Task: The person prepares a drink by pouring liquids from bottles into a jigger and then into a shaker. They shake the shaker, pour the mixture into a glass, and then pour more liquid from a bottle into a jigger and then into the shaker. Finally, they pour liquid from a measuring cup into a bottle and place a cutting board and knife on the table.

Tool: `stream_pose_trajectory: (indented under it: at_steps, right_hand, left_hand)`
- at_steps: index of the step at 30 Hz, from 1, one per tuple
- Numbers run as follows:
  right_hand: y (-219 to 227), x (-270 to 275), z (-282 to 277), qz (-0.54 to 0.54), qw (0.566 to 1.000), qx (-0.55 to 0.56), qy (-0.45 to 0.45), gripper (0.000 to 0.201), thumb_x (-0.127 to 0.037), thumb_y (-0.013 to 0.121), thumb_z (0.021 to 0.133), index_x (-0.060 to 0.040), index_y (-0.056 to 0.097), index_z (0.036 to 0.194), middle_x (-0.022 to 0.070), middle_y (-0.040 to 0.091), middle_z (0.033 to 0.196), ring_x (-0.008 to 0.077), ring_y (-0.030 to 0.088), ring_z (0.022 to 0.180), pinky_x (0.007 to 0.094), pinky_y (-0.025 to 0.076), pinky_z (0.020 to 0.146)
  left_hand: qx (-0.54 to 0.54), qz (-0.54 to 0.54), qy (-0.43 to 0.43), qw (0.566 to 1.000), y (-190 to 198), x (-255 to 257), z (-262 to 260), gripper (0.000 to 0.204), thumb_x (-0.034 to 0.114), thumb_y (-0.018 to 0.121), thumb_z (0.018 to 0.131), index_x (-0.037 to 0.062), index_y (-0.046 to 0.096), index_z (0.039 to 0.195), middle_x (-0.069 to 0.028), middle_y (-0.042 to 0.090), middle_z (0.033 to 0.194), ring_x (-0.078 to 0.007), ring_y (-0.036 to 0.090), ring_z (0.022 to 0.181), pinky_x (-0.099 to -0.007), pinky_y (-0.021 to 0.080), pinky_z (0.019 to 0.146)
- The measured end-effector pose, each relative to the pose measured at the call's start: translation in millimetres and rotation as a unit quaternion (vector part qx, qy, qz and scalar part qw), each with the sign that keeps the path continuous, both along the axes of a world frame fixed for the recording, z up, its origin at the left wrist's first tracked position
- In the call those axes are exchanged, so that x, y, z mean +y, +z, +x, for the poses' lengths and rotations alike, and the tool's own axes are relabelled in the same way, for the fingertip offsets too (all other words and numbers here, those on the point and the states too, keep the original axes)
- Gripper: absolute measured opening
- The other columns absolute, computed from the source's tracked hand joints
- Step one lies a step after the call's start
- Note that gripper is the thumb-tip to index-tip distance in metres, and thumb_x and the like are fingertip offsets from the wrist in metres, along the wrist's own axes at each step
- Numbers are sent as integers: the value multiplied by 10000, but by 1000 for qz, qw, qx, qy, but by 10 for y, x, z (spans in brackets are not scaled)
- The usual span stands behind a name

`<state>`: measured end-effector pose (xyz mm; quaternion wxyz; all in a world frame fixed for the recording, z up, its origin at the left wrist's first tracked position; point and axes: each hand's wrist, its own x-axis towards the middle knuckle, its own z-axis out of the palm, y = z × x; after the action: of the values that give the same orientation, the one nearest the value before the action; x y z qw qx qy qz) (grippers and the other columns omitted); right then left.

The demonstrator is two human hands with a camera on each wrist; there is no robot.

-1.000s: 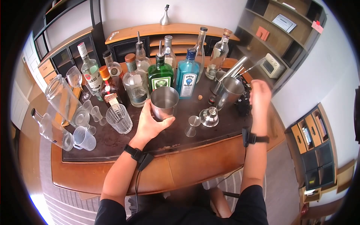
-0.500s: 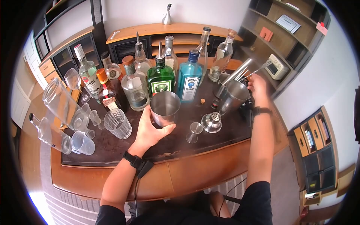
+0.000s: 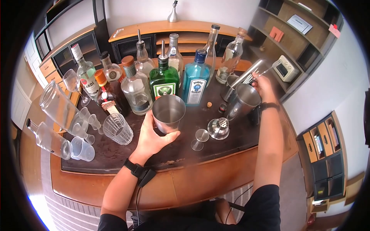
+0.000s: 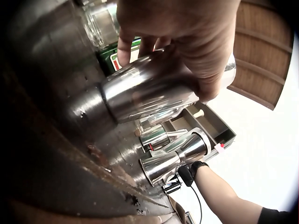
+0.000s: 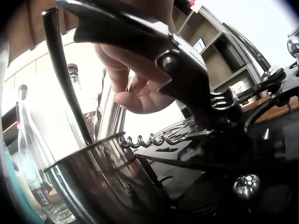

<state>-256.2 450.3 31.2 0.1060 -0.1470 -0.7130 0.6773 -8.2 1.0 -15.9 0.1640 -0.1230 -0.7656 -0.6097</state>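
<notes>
My left hand (image 3: pixel 153 135) grips a steel shaker tin (image 3: pixel 168 112) that stands upright on the dark bar mat (image 3: pixel 169 148). In the left wrist view the fingers of my left hand (image 4: pixel 187 37) wrap round the tin (image 4: pixel 149 95). My right hand (image 3: pixel 264 86) reaches to the far right, over a steel cup of bar tools (image 3: pixel 231 83). Its fingers curl round a thin metal tool handle (image 3: pixel 257 74). In the right wrist view my right hand (image 5: pixel 140 88) hovers above the tool cup (image 5: pixel 103 186), behind a black corkscrew (image 5: pixel 154 42).
A second steel tin (image 3: pixel 245 101), a strainer cap (image 3: pixel 218 128) and a jigger (image 3: pixel 199 138) stand right of the held tin. A green bottle (image 3: pixel 164 81), a blue bottle (image 3: pixel 195 82) and several others line the back. A ribbed glass (image 3: pixel 118 129) and plastic cups (image 3: pixel 82 148) stand left.
My right hand has moved away and up to the tool cup and closed on a thin handle. The left hand has kept hold of the tin.
</notes>
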Motion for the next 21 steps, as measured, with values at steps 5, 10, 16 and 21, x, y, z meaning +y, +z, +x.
stream_pose_trajectory:
  at_steps: [5,10,16,21]
  right_hand:
    - [8,-81,54,48,997,56,-32,233,-242,748,917,-16,708,959,34,629,761,120,558,497,261,412,381]
    - [130,-109,169,59,988,105,-94,209,-222,693,960,-14,680,938,46,643,755,115,567,491,259,435,384]
    - [229,36,184,17,983,108,-150,248,-262,615,1001,-18,648,1023,75,641,771,159,581,528,285,486,415]
    - [264,135,210,-1,966,173,-191,276,-238,608,1023,21,606,927,51,598,783,114,576,548,264,541,406]
  left_hand:
    - [2,13,-11,1000,-9,3,-16,845,259,929,700,2,459,1353,-125,612,1250,-199,605,1138,-361,490,976]
    - [5,28,-21,999,-19,13,-19,843,257,928,704,-7,456,1351,-127,611,1246,-197,603,1136,-360,488,978]
    - [-14,34,-14,999,-36,16,-16,825,251,925,704,-7,465,1338,-124,620,1209,-191,612,1093,-359,495,955]
    - [-7,28,-11,1000,-35,18,-18,821,246,927,697,-3,470,1331,-124,623,1195,-189,618,1067,-350,503,931]
